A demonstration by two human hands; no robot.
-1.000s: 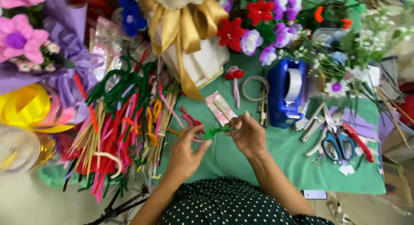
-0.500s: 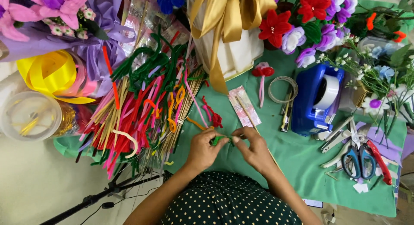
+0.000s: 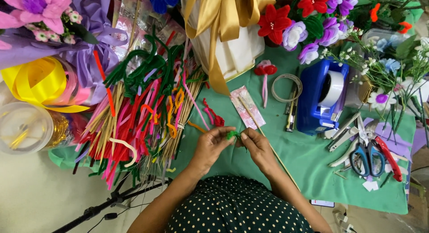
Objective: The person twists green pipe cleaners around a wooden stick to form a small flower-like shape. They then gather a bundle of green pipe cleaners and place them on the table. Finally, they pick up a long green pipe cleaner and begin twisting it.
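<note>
Both my hands meet over the green table cloth [image 3: 308, 170], just in front of my dotted dress. My left hand [image 3: 210, 146] and my right hand [image 3: 254, 148] pinch a small green pipe cleaner [image 3: 232, 134] between their fingertips. The piece is bunched up short, with only a fuzzy tuft showing between the fingers. A thin wooden stick [image 3: 268, 141] runs diagonally under my right hand. A heap of red, green, pink and orange pipe cleaners [image 3: 143, 112] lies to the left of my left hand.
A blue tape dispenser [image 3: 321, 99], scissors [image 3: 366, 155] and pliers [image 3: 389, 157] lie at the right. A gold-ribboned white wrap [image 3: 228, 36], paper flowers [image 3: 308, 23], yellow ribbon [image 3: 40, 83], a clear tub [image 3: 24, 128] and a tripod [image 3: 116, 199] surround the cloth.
The green pipe cleaner stuck out long between my hands a second ago; now it is bunched into a short tuft. My hands have closed together, and the view has shifted right.
</note>
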